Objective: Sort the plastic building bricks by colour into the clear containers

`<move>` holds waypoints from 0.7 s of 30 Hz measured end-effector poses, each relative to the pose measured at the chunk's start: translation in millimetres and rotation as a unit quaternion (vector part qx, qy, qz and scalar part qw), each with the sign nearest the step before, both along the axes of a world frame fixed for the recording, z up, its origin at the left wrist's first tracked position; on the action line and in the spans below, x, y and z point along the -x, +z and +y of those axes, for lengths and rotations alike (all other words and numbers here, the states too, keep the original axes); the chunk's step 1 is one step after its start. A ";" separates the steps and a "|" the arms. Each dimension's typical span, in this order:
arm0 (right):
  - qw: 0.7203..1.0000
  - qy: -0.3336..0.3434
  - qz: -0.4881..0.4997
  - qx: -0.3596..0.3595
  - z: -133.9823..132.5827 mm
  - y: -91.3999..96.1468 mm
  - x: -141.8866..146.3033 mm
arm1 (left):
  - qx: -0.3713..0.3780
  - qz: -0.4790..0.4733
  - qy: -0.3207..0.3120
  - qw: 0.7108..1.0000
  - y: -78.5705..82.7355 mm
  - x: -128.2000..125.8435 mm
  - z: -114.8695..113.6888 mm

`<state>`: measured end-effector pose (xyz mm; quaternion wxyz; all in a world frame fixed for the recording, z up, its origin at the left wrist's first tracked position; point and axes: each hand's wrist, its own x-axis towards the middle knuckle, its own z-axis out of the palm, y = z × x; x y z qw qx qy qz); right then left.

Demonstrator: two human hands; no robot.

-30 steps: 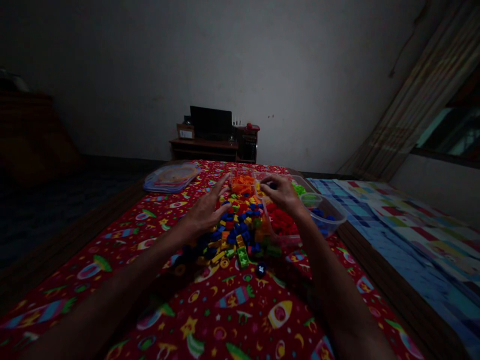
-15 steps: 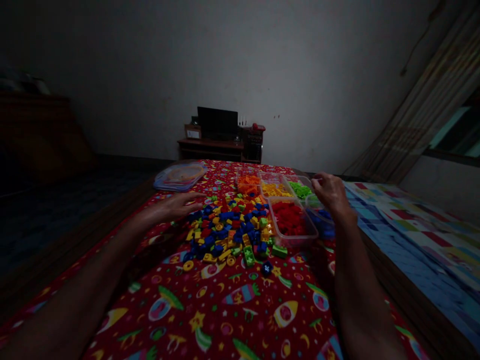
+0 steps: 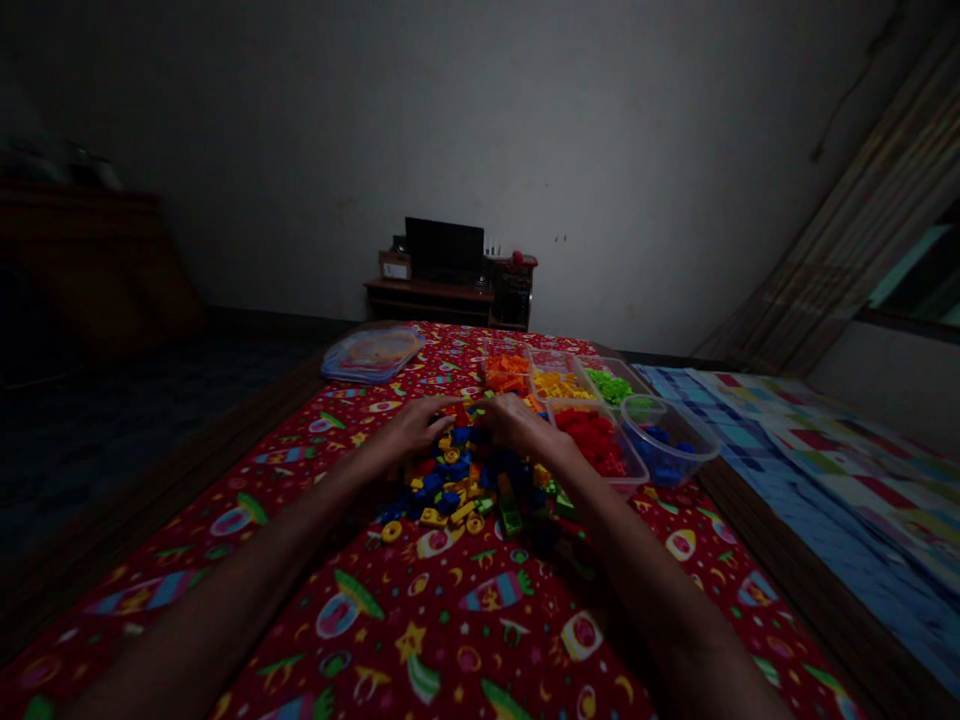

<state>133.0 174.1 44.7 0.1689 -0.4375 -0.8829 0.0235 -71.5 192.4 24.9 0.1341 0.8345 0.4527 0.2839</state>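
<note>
A mixed pile of toy building bricks in blue, yellow, red, green and orange lies on the red patterned cloth. Over its left far side reaches my left hand, thumb and fingers apart, nothing visible in them. Close beside it, my right hand is lowered onto the pile, back of the hand up; its fingertips are mostly hidden. Right of the pile stands a clear box of red bricks. A round tub of blue bricks is next to it.
Behind the red box are boxes of orange bricks, yellow bricks and green bricks. Stacked clear lids lie at the far left. A bed adjoins on the right. A monitor stands by the wall.
My right hand has moved left from above the blue tub to the pile. My left hand has shifted right, further over the bricks. The view has shifted slightly.
</note>
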 end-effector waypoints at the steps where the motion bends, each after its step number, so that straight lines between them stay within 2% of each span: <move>1: 1.000 0.000 -0.023 0.008 0.7 -0.8 3.7 | 0.000 -0.002 -0.011 1.000 -1.9 -4.6 -0.2; 4: 0.999 0.007 -0.034 0.015 -0.6 -1.9 7.9 | 0.007 -0.001 -0.024 1.000 -4.6 -11.9 -1.8; 7: 0.999 0.001 0.031 0.025 -1.0 3.4 -0.5 | 0.011 -0.016 -0.021 1.000 -1.8 -11.7 -4.7; 10: 0.992 -0.037 0.120 0.015 2.6 14.9 -18.2 | 0.001 -0.028 0.000 1.000 3.0 -9.2 -5.5; 13: 0.984 -0.089 0.155 -0.001 6.4 23.7 -35.9 | -0.026 -0.048 0.033 0.998 6.6 -6.4 -3.0; 17: 0.984 -0.128 0.116 -0.030 9.4 21.2 -44.1 | -0.042 -0.076 0.051 0.995 8.0 -3.8 0.2; 21: 0.993 -0.113 0.019 -0.025 9.5 7.1 -35.1 | -0.009 -0.102 0.041 0.994 5.7 -3.9 0.2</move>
